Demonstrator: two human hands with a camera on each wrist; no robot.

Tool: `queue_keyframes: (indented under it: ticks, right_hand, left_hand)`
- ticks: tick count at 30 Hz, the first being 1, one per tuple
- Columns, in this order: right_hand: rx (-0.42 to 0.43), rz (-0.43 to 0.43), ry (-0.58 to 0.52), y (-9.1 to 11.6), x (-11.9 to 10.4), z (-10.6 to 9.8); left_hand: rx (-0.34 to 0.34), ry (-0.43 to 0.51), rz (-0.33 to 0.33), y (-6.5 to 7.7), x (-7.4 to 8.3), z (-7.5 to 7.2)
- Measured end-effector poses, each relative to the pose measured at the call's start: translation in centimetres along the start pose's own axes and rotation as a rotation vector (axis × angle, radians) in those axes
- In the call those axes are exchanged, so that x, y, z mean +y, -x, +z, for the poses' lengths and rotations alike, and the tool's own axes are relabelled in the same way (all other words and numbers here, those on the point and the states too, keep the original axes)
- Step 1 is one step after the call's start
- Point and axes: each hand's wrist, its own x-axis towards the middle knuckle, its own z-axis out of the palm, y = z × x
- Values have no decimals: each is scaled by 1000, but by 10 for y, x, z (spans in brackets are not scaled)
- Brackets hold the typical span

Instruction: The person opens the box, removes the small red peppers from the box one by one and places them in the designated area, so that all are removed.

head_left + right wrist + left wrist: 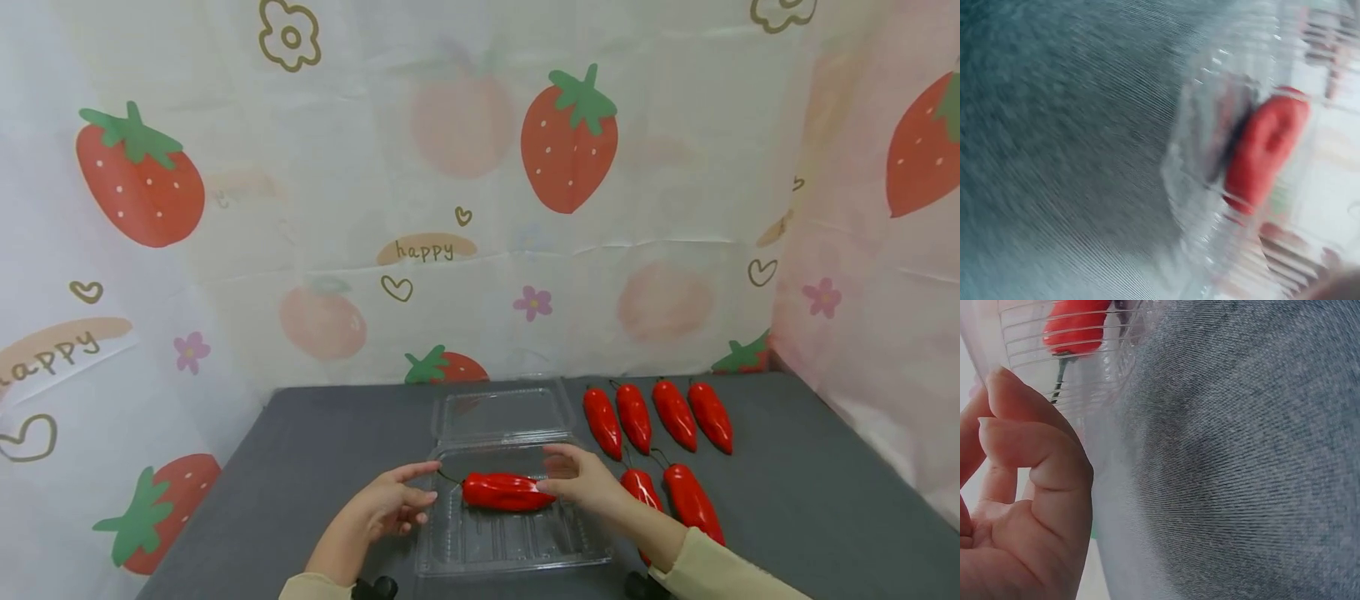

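Note:
A red chili pepper (498, 492) with a thin green stem lies crosswise in the base of a clear plastic clamshell box (517, 562). The box's lid (502, 412) is folded back behind it. My left hand (390, 504) is at the box's left rim, its index finger stretched toward the pepper's stem. In the left wrist view, the fingertips (1000, 378) are right by the box's ridged wall. Over the right side of the box my right hand (585, 483) has its thumb and fingers spread apart around the pepper's tip. The right wrist view is blurred and shows little of that hand.
Several more red peppers (673, 415) lie to the right of the box in two rows. My right forearm partly covers a front-row pepper (640, 487). A dark grey cloth (330, 433) covers the table. Printed strawberry curtains (480, 325) close off the back and sides.

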Motion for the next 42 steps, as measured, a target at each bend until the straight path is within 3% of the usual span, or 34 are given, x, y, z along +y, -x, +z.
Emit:
queue_keyframes:
  ticks: [4,13,24,32,42]
  right_hand:
    - [-8,-37,58,-6,6,10]
    - [1,-30,271,-20,19,29]
    - [7,-4,347,-22,19,32]
    - [52,-33,389,-20,18,33]
    - [10,-78,440,-22,21,33]
  left_hand:
    - [9,2,-7,1,0,0]
    - [14,14,30,2,2,4]
    - [44,13,31,1,2,6]
    - [38,13,41,1,1,5]
    - [37,13,46,1,-1,5]
